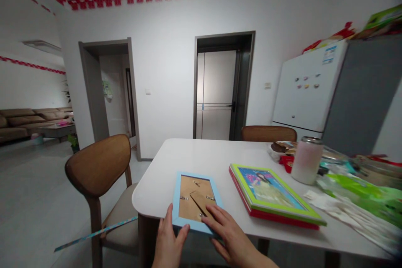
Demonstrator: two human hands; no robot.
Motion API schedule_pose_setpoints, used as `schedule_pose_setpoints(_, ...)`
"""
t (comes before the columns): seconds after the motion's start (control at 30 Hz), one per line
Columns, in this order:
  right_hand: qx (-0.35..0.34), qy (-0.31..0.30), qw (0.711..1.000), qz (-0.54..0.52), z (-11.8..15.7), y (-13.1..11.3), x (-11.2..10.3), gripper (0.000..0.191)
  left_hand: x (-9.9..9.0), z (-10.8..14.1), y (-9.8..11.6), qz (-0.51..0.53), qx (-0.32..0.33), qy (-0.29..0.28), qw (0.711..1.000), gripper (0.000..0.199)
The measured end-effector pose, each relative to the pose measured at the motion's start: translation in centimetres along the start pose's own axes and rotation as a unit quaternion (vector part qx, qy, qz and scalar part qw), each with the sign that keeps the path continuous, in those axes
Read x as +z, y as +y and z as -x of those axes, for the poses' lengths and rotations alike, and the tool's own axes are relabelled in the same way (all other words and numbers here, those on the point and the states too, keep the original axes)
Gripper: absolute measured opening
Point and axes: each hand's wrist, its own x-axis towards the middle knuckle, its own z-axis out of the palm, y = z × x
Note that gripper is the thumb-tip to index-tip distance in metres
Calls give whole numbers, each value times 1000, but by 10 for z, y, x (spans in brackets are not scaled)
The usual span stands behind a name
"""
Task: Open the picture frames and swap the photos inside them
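Observation:
A light blue picture frame (177, 201) lies face down at the near edge of the white table, its brown backing board (187, 184) facing up. Small metal clips sit around the board, and a stand leg (197, 199) lies slanted across it. My left hand (170, 234) grips the frame's lower left corner, thumb along the bottom rim. My right hand (230, 234) is closed around the lower right part, fingertips on the backing near the bottom clip and thumb beneath the rim. To the right, a green picture frame (270, 188) with a portrait rests on a red frame (238, 186).
A pink and white bottle (307, 161), a green plastic package (354, 192) and white cloth-like material (345, 213) crowd the table's right side. One wooden chair (100, 167) stands at left, with a thin blue patterned strip (97, 233) across it; another chair (270, 134) is behind the table.

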Motion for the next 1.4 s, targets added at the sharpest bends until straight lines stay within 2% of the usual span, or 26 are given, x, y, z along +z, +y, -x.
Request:
schedule_pose_setpoints(0.2,4,8,1000,-24,0,-3,-16,40,1,1,0,-80,62,-18,995,52)
schedule_pose_setpoints(0.3,42,40,997,-52,-12,0,-26,37,-3,-3,7,-86,103,-36,990,49)
schedule_pose_setpoints(0.4,69,33,996,-49,-22,0,-33,39,-8,-9,20,-105,132,-99,981,44)
schedule_pose_setpoints(0.53,76,-5,996,-45,-26,-6,-33,43,-10,-11,37,-144,129,-169,967,28)
schedule_pose_setpoints(0.73,83,46,991,-98,-28,-8,-30,41,6,-9,60,-178,145,-246,942,62)
schedule_pose_setpoints(0.83,80,46,990,-103,-27,-7,-31,39,11,-8,64,-183,133,-242,944,55)
schedule_pose_setpoints(0.93,83,41,991,-99,-24,-5,-31,37,5,-9,60,-183,120,-218,951,44)
schedule_pose_setpoints(1.03,97,54,990,-90,-25,4,-31,35,-4,-12,49,-165,101,-199,961,58)
schedule_pose_setpoints(1.13,130,74,989,-24,-34,18,-32,33,-8,-16,35,-149,91,-178,968,64)
schedule_pose_setpoints(1.27,147,40,984,92,-52,32,-31,29,-4,-19,23,-112,116,-167,973,38)
schedule_pose_setpoints(1.4,164,39,978,126,-65,36,-26,26,-6,-18,20,-70,153,-182,969,25)
